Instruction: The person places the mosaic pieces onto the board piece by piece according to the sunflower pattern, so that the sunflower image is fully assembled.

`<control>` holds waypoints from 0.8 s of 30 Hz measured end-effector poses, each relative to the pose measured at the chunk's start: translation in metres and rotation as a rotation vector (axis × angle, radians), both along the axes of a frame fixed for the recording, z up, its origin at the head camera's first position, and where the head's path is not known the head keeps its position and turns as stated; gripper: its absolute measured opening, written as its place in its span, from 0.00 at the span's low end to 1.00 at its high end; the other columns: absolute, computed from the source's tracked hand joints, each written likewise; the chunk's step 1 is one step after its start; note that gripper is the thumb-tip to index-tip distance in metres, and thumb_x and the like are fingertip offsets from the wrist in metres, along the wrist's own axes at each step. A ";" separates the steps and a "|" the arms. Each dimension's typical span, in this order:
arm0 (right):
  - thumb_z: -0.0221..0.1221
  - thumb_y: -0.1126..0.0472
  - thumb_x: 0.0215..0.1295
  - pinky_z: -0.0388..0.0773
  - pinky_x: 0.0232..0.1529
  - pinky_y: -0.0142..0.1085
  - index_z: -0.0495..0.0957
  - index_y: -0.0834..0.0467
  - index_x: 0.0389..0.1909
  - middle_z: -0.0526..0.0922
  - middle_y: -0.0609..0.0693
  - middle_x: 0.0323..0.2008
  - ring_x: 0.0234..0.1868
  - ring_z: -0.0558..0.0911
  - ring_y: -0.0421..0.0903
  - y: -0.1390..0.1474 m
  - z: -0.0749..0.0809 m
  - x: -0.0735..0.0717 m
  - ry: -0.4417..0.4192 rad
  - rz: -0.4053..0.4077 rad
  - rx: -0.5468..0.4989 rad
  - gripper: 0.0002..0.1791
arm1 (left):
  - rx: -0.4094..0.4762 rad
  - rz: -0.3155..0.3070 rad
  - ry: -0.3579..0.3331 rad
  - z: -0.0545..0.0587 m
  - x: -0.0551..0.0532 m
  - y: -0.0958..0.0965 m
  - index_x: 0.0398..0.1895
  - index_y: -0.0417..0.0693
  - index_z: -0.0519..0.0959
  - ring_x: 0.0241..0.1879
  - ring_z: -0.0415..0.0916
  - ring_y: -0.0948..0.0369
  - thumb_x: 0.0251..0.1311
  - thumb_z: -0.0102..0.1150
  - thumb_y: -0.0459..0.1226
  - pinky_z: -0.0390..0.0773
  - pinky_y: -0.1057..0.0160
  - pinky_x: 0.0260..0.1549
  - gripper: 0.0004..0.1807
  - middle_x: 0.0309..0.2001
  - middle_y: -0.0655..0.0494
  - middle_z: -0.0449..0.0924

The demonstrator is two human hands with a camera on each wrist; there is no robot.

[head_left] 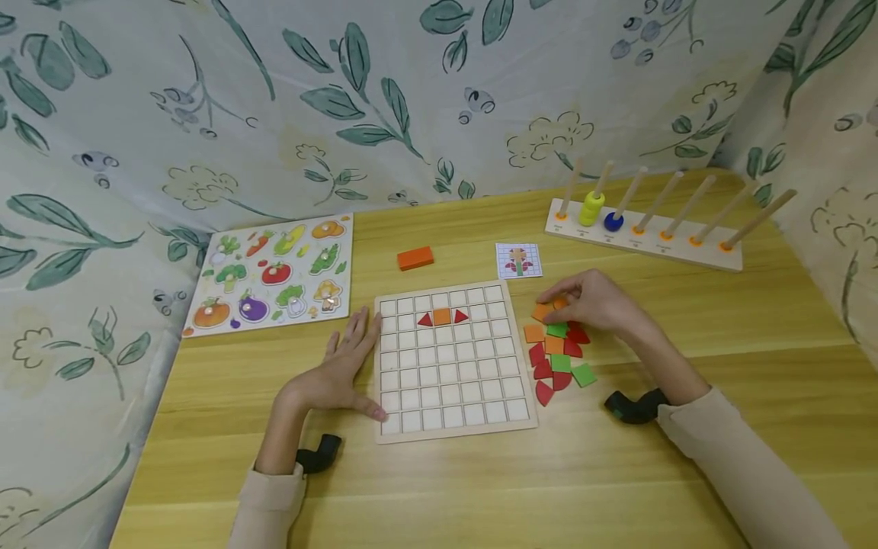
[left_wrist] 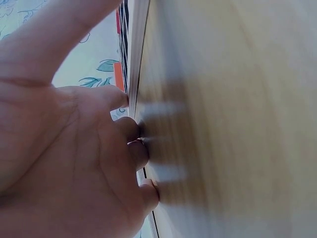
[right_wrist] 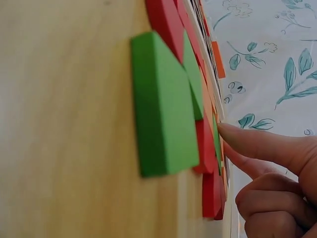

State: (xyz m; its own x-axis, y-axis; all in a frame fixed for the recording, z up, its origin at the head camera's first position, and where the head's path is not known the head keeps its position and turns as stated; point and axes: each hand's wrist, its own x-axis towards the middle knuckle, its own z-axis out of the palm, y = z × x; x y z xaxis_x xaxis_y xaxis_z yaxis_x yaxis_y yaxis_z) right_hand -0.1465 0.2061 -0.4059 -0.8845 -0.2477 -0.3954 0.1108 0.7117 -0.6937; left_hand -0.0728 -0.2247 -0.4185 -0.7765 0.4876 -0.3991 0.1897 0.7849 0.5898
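Leaf-print fabric point(head_left: 219, 57) behind tabletop point(head_left: 446, 488). Vegetable puzzle board point(head_left: 310, 276) beyond left hand point(head_left: 336, 371), which lies spread against grid board point(head_left: 446, 374) holding red triangles point(head_left: 426, 320), orange square point(head_left: 442, 316). Right hand point(head_left: 597, 301) at orange pieces point(head_left: 542, 312); can't tell if pinching. Peg stand point(head_left: 679, 252) with rings, beyond right hand: head view only.

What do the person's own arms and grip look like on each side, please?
The left sleeve and right sleeve are plain beige, long and cuffed. A short, black, bent left wrist device shows beside one cuff, and a similar right wrist device beside the other. The left grip and right grip wear no gloves.
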 end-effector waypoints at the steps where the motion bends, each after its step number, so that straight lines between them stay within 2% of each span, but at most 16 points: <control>1: 0.74 0.56 0.60 0.55 0.28 0.35 0.88 0.56 0.53 0.58 0.45 0.19 0.27 0.62 0.47 -0.001 0.000 0.000 0.000 0.005 -0.005 0.21 | 0.000 0.001 0.001 0.000 0.000 0.000 0.84 0.47 0.27 0.82 0.11 0.44 0.40 0.84 0.54 0.22 0.32 0.77 0.83 0.82 0.43 0.11; 9: 0.69 0.59 0.67 0.56 0.24 0.33 0.86 0.56 0.57 0.58 0.45 0.17 0.22 0.61 0.44 -0.001 -0.001 -0.002 0.019 0.037 -0.047 0.18 | 0.007 0.006 -0.006 0.001 0.000 0.000 0.84 0.47 0.27 0.82 0.10 0.44 0.40 0.84 0.54 0.22 0.32 0.77 0.83 0.82 0.43 0.11; 24: 0.74 0.57 0.60 0.56 0.28 0.36 0.87 0.57 0.56 0.57 0.44 0.17 0.23 0.60 0.45 0.002 0.000 -0.004 -0.014 0.004 -0.038 0.22 | 0.006 -0.002 0.001 0.001 0.001 -0.001 0.84 0.47 0.27 0.82 0.11 0.44 0.41 0.84 0.54 0.22 0.32 0.77 0.82 0.82 0.42 0.11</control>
State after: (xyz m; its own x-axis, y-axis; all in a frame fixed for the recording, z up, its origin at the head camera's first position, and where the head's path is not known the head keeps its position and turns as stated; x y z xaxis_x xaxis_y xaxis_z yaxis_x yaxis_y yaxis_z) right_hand -0.1510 0.2085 -0.4056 -0.8779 -0.2661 -0.3981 0.1183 0.6850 -0.7188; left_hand -0.0722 -0.2252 -0.4171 -0.7761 0.4914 -0.3952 0.1920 0.7811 0.5941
